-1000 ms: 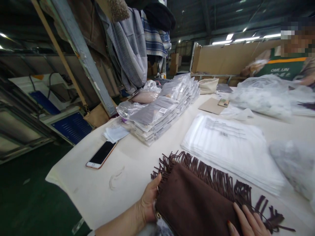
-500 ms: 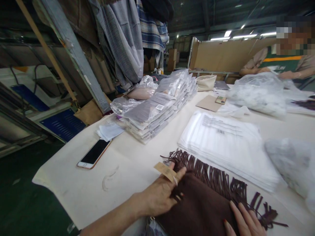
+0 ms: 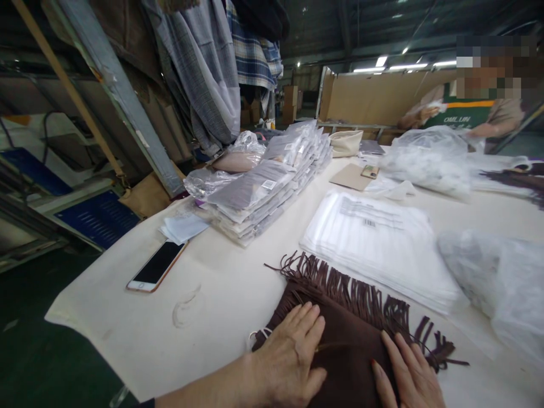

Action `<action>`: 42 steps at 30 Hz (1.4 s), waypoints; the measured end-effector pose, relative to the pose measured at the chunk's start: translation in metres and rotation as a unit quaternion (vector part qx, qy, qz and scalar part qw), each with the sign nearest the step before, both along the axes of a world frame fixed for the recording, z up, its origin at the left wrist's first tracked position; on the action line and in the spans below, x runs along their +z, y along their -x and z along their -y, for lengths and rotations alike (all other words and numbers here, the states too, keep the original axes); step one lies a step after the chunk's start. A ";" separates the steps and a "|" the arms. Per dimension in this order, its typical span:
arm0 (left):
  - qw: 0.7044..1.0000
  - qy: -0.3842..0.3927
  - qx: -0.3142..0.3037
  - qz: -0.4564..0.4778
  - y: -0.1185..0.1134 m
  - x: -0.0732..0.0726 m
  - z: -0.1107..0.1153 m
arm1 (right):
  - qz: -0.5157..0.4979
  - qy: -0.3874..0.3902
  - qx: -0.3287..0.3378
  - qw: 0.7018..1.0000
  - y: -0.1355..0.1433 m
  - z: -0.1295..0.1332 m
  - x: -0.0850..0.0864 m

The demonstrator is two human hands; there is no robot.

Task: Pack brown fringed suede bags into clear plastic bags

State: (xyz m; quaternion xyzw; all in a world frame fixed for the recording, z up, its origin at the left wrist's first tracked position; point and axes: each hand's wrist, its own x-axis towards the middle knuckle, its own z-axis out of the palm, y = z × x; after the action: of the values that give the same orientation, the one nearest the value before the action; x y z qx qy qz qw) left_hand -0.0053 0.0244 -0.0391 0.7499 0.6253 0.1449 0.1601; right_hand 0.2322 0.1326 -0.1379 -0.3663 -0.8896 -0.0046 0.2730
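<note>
The left hand (image 3: 291, 357) lies palm down, fingers (image 3: 312, 318) extended and nearly together, flat on the brown fabric piece (image 3: 348, 331), thumb out to the side! And the right hand (image 3: 410, 371) is on it too, fingers slightly parted, thumb wider, tips touching the cloth. The fringe (image 3: 351, 286) fans out just beyond both hands' fingertips; past it, white packaging (image 3: 369, 241). Well left of the left fingers, a phone (image 3: 157, 266) rests on the bench (image 3: 229, 289).

Behind the pouch (image 3: 348, 331) lie bags (image 3: 374, 249); left, a phone (image 3: 156, 266).
</note>
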 end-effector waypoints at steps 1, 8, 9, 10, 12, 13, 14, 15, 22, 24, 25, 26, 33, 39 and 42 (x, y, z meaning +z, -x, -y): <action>1.000 -0.006 -0.003 0.001 -0.001 0.000 0.001 | -0.012 -0.019 -0.017 1.000 0.004 0.002 0.002; 0.988 -0.072 -0.137 -0.001 -0.001 0.010 0.010 | 0.014 -0.026 -0.031 0.999 0.015 0.012 0.024; 0.986 -0.107 -0.130 0.007 0.004 0.013 0.009 | 0.006 -0.029 -0.034 0.999 0.016 0.013 0.026; 0.986 -0.143 -0.085 0.022 0.010 0.015 0.007 | -0.002 -0.032 -0.037 0.999 0.017 0.014 0.029; 0.976 -0.187 0.096 0.054 0.024 0.017 -0.001 | -0.012 -0.037 -0.043 0.998 0.020 0.016 0.032; 0.962 -0.188 0.189 0.063 0.032 0.017 -0.006 | -0.014 -0.038 -0.046 0.998 0.021 0.017 0.032; 0.947 -0.181 0.255 0.068 0.038 0.016 -0.011 | -0.016 -0.040 -0.049 0.998 0.022 0.017 0.032; 0.941 -0.169 0.287 0.066 0.042 0.015 -0.016 | -0.017 -0.039 -0.051 0.998 0.023 0.018 0.032; 0.962 -0.097 0.224 -0.125 0.032 0.002 -0.043 | -0.015 -0.034 -0.050 0.998 0.022 0.018 0.030; 0.963 -0.083 0.214 -0.142 0.030 -0.003 -0.050 | -0.016 -0.029 -0.052 0.998 0.023 0.018 0.032; 0.963 -0.077 0.209 -0.151 0.029 -0.004 -0.054 | -0.017 -0.026 -0.054 0.998 0.023 0.019 0.033; 0.963 -0.073 0.206 -0.158 0.029 -0.006 -0.056 | -0.018 -0.021 -0.056 0.998 0.023 0.019 0.034; 0.968 -0.082 0.194 -0.134 0.025 -0.012 -0.056 | -0.028 -0.020 -0.061 0.998 0.025 0.021 0.039; 0.973 -0.092 0.211 -0.019 0.026 -0.006 -0.052 | -0.023 -0.017 -0.069 0.997 0.027 0.023 0.042; 0.975 -0.086 0.202 0.015 0.015 -0.001 -0.049 | -0.026 -0.022 -0.073 0.997 0.026 0.022 0.042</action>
State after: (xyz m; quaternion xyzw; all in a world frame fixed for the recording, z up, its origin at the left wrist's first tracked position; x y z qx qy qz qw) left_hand -0.0203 0.0738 -0.0397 0.6166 0.7466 0.2392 0.0718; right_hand 0.2063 0.1105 -0.0961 -0.4243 -0.8526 -0.0351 0.3030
